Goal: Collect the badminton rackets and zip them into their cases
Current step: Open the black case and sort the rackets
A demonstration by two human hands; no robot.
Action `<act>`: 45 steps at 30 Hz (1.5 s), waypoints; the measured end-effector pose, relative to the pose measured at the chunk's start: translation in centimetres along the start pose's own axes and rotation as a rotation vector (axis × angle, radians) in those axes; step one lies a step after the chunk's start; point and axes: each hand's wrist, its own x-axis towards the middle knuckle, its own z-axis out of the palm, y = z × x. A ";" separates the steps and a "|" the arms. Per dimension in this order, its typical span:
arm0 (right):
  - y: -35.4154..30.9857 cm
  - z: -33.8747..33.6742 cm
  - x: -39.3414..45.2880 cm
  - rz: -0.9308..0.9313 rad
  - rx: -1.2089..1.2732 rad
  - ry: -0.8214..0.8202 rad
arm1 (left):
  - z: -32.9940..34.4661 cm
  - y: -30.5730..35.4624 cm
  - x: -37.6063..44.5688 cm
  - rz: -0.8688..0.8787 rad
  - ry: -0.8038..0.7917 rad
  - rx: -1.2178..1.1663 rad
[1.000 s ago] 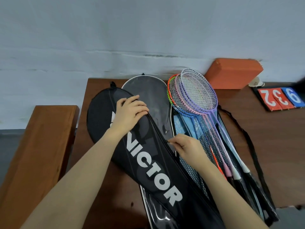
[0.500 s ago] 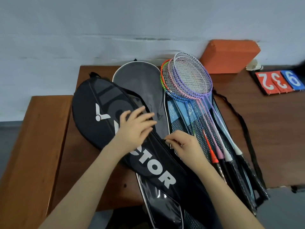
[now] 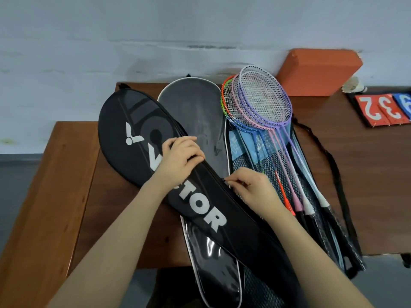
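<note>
Now both hands grasp the black case (image 3: 133, 138): left (image 3: 180, 156) pressing, right (image 3: 255, 187) pinching its zipper (image 3: 225, 179).

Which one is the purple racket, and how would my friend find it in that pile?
Start at the big orange foam block leaning on the wall at the back of the brown wooden table. Just left of it lies a fanned stack of badminton rackets on mesh cases. The purple-framed racket lies on top, farthest right, the only lilac frame beside pink, blue, and orange-green ones.
</note>
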 end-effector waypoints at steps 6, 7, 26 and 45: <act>1.8 -1.9 -2.7 0.075 -0.047 0.003 | -0.1 -1.6 1.8 -0.082 0.019 0.065; 1.6 -1.8 -2.5 0.057 -0.066 0.010 | 0.1 -1.3 1.7 -0.093 0.026 0.079; 0.5 -4.7 -4.2 0.132 0.166 -0.037 | 2.8 0.9 -2.6 -0.017 0.080 -0.008; 2.9 -5.4 -8.8 0.163 0.313 0.075 | 5.2 7.5 -5.9 -0.020 0.082 -0.036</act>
